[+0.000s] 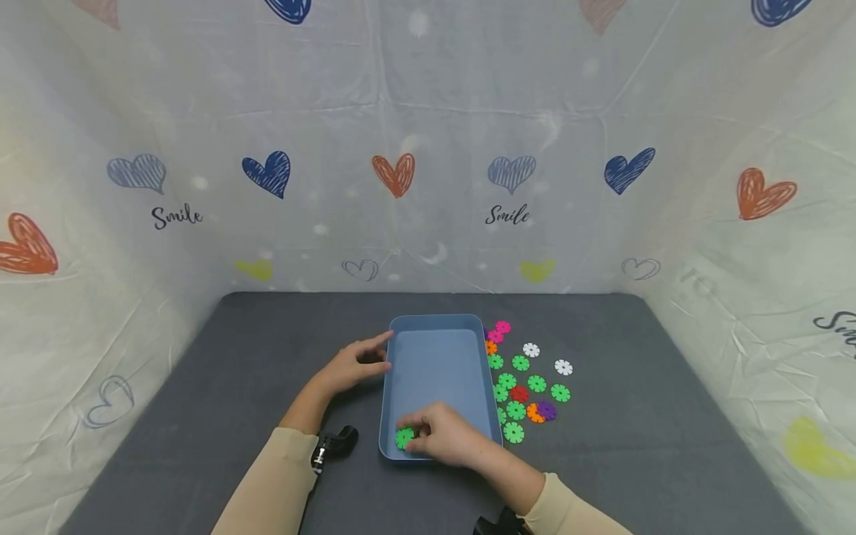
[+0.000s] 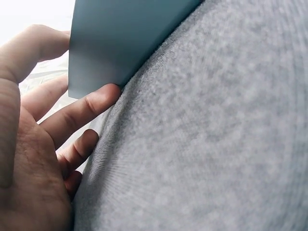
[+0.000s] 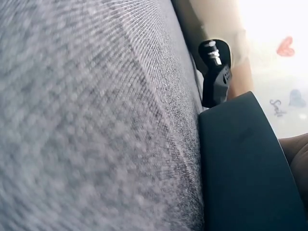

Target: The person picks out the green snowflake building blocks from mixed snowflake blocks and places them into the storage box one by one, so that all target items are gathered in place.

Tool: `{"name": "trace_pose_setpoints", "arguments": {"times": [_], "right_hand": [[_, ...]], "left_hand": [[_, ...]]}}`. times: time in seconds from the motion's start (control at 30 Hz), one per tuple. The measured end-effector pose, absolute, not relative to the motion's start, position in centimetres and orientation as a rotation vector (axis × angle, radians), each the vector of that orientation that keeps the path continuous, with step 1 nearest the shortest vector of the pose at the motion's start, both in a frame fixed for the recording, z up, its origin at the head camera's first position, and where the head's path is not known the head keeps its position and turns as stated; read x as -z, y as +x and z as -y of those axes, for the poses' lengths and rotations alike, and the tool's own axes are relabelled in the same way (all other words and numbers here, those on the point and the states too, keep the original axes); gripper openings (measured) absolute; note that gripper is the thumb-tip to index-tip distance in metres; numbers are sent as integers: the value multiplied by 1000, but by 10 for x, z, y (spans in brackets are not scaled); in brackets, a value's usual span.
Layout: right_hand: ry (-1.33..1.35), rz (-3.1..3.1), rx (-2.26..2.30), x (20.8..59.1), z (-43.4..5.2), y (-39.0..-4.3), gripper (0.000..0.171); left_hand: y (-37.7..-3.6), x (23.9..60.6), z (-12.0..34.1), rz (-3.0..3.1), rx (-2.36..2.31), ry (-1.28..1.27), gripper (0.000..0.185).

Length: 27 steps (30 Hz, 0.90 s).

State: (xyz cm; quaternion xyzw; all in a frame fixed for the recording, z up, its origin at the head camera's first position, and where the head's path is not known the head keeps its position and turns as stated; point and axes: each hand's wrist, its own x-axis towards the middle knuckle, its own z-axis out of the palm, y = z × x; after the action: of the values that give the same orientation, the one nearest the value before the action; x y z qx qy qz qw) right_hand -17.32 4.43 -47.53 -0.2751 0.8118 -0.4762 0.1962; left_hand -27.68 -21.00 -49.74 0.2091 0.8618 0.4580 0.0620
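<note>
A blue rectangular tray (image 1: 438, 371) lies on the grey cloth. My right hand (image 1: 441, 435) reaches over its near end and pinches a green interlocking disc (image 1: 404, 438) with notched edges, close to the near left corner. In the right wrist view the tray's side wall (image 3: 245, 163) covers most of that hand, and the disc is hidden. At the far left rim my left hand (image 1: 351, 364) touches the tray with extended fingers. The left wrist view shows its fingertips (image 2: 106, 94) against the tray's outer wall (image 2: 120, 43).
Right of the tray lie several loose notched discs: green (image 1: 537, 383), white (image 1: 564, 368), pink (image 1: 503, 327), red (image 1: 519, 394), orange (image 1: 535, 413) and purple (image 1: 547, 411). Some sit right along the tray's right edge. A heart-printed curtain (image 1: 455, 245) surrounds the table.
</note>
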Motion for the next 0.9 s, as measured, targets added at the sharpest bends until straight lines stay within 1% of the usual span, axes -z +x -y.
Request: {"name": "trace_pose_setpoints", "arguments": {"times": [0.17, 0.57, 0.9], "right_hand": [[-774, -2262, 1301, 475, -45, -173, 27], [-876, -2397, 1249, 475, -45, -169, 24], [-849, -2202, 1338, 464, -48, -170, 27]], "left_hand": [[-278, 498, 210, -2595, -1388, 658, 67], [-276, 498, 208, -2596, -1415, 675, 65], [-277, 499, 209, -2590, -1435, 668, 64]]}}
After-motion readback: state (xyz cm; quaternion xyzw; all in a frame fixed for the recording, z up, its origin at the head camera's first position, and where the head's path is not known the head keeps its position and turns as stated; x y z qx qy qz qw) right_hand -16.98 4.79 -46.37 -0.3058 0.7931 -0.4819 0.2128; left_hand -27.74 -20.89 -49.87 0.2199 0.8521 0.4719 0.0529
